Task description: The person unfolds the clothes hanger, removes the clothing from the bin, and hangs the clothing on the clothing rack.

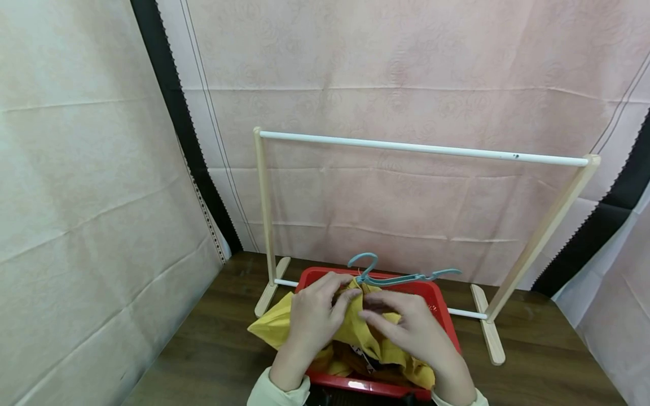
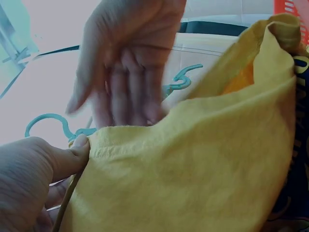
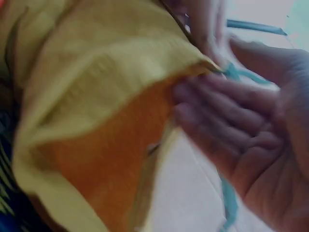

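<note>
A yellow cloth garment [image 1: 350, 332] lies bunched over a red basket, its edge raised at a light-blue hanger [image 1: 391, 280]. My left hand [image 1: 317, 310] pinches that edge beside the hanger's hook; in the left wrist view the thumb presses on the cloth [image 2: 183, 169]. Opposite it, my right hand [image 1: 413, 324] has its fingers extended. The right wrist view has this hand [image 3: 260, 145] palm showing, fingertips at the garment's opening and its orange-looking inside [image 3: 120, 150]. Much of the hanger is hidden behind cloth and hands.
The red basket [image 1: 447, 321] stands on a dark wooden table [image 1: 203, 349] and holds more cloth, some of it dark with print. Behind it rises a rack with a white top bar [image 1: 421, 148] and wooden posts [image 1: 543, 237]. Pale fabric walls surround the table.
</note>
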`<state>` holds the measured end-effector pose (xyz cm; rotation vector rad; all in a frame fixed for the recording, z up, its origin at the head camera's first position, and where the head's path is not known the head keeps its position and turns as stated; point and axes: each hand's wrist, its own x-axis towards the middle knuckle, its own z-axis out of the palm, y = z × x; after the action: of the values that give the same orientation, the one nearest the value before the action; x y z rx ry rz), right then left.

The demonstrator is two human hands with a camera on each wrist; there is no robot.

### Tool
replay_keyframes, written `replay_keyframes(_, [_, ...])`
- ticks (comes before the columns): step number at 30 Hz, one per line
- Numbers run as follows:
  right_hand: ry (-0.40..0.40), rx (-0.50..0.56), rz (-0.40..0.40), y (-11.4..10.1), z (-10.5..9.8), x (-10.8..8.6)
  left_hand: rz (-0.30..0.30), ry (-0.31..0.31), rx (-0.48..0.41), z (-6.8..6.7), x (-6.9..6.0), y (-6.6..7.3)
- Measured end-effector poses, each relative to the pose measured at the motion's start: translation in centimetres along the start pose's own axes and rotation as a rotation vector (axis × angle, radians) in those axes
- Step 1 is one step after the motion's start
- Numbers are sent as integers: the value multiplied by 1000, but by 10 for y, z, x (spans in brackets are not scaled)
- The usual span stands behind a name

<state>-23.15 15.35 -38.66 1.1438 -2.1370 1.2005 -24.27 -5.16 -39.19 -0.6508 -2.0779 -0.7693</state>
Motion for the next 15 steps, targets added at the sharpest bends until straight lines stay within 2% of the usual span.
replay_keyframes(3, [-120,42,88,-1,9,0,4,11,-17,1,0,1])
replay_keyframes(7, [-202,40,126,0,12,0,12,34,-64,0,0,-2])
replay_keyframes(11, [-307,100,163,6,1,-5,-4,52,-113,-6,1,-10])
replay_keyframes(15, [-424,188,237,13,-11,-12,-42,70,-175,-16,3,-20])
